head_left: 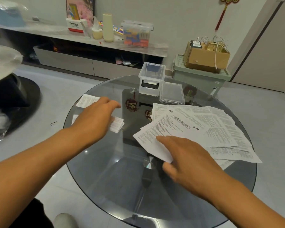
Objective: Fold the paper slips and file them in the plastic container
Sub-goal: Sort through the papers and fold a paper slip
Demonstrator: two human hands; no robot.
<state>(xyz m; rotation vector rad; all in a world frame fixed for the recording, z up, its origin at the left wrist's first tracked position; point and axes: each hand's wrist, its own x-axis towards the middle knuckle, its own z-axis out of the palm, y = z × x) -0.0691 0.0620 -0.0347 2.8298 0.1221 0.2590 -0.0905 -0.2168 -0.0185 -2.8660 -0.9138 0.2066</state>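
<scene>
Reaching across the round glass surface [105, 170], the left hand [95, 119] lies palm down at centre left of the frame, fingers loosely spread, over a small folded slip [118, 124] whose edge shows just past its fingertips; whether it grips that slip I cannot tell. The right hand [184, 158], at lower centre right, pinches the near corner of a printed sheet [156, 137] between thumb and fingers. That sheet belongs to a fanned pile of paper slips [220, 129] spreading toward the right. Another slip [86, 100] lies beyond the left hand. At upper centre, beyond both hands, stands the open plastic container [151, 78], its lid [171, 92] just beside it.
</scene>
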